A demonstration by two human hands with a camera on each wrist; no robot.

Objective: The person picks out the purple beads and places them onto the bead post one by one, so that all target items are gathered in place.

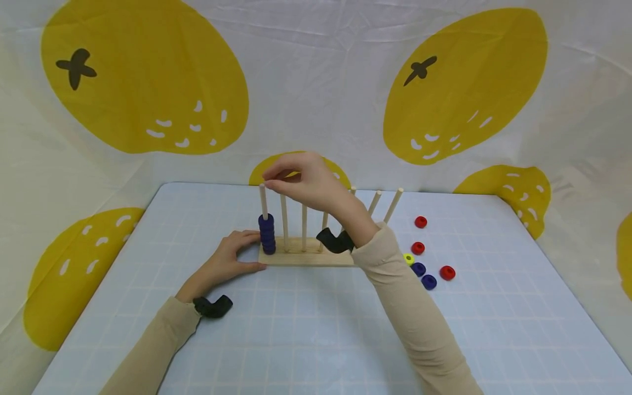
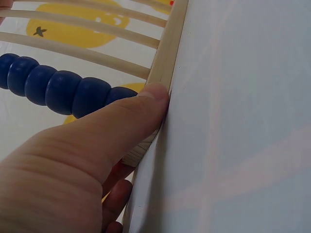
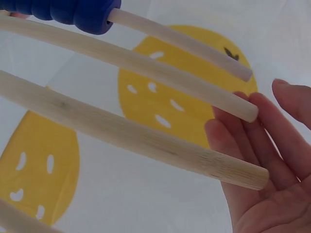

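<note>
Head view: left hand (image 1: 226, 259) pinches the wooden base (image 1: 311, 259); right hand (image 1: 312, 182), relaxed and empty, could bump a peg (image 1: 264, 203), tipping it.

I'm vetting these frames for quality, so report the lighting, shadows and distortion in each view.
Head: soft, fairly even light, with a faint shadow on the table; left wrist: dim, the pegs bowed, seemingly by the lens, and a dark shadow beside the base; right wrist: brighter than the left wrist view, pegs bowed too, no strong glare.
</note>
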